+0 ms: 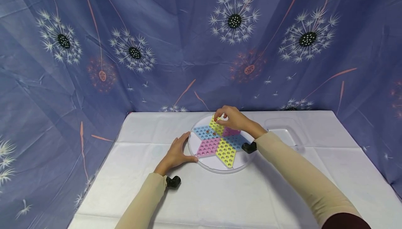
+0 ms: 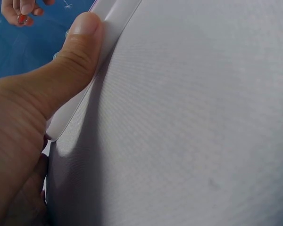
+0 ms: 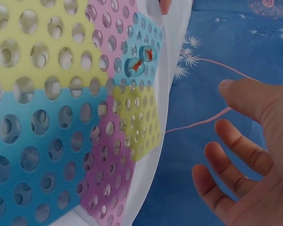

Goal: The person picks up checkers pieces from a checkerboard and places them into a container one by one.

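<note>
A round Chinese checkers board (image 1: pixel 220 169) lies on the white cloth, with a star of yellow, blue and pink sections full of holes. Over its far yellow section, my right hand (image 1: pixel 232 117) pinches a clear marble (image 2: pixel 21 19) with a red-orange core between thumb and fingertips; the right wrist view does not show that marble. Two similar marbles (image 3: pixel 134 67) sit side by side in the left blue section. My left hand (image 1: pixel 176 154) rests spread against the board's left edge, its thumb (image 2: pixel 82 44) extended along the white rim.
A clear plastic box (image 1: pixel 284 134) stands on the white tablecloth (image 1: pixel 226 201) to the right of the board, partly behind my right forearm. Behind the table hangs a blue curtain (image 1: pixel 179 47) with dandelion prints, close to the board's far edge.
</note>
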Demonstrator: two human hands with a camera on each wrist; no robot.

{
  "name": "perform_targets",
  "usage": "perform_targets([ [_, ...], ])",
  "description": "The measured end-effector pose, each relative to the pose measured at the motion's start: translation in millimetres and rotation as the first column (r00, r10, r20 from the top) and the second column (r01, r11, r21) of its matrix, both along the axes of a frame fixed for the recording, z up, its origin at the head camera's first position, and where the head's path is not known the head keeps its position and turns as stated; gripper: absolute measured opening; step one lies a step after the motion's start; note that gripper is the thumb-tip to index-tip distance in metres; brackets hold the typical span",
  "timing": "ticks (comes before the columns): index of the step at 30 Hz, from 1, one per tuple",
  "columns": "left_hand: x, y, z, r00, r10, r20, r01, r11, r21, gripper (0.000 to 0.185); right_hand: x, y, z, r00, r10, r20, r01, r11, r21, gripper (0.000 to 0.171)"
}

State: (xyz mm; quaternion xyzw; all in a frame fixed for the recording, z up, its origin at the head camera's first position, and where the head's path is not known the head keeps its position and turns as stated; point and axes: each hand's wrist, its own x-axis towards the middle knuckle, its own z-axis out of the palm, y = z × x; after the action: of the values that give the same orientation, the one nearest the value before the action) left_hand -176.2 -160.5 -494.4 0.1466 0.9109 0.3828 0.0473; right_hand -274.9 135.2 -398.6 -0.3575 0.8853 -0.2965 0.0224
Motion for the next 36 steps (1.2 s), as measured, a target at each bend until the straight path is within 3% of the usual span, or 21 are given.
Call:
perform_targets([
  [15,-0.3,1.0,-1.1,1.0,0.001,0.007,-0.001,1.0,-0.003,0.121,8.9,29.5,2.7,0.997,-0.07,-0.014,0.069,0.995,-0.078,0.013],
  [36,-1.0,0.6,-2.8,1.0,-0.007,-0.009,0.007,1.0,0.01,0.121,24.5,122.0,5.9,0.974,-0.221,-0.044,0.215,0.969,-0.125,0.011],
])
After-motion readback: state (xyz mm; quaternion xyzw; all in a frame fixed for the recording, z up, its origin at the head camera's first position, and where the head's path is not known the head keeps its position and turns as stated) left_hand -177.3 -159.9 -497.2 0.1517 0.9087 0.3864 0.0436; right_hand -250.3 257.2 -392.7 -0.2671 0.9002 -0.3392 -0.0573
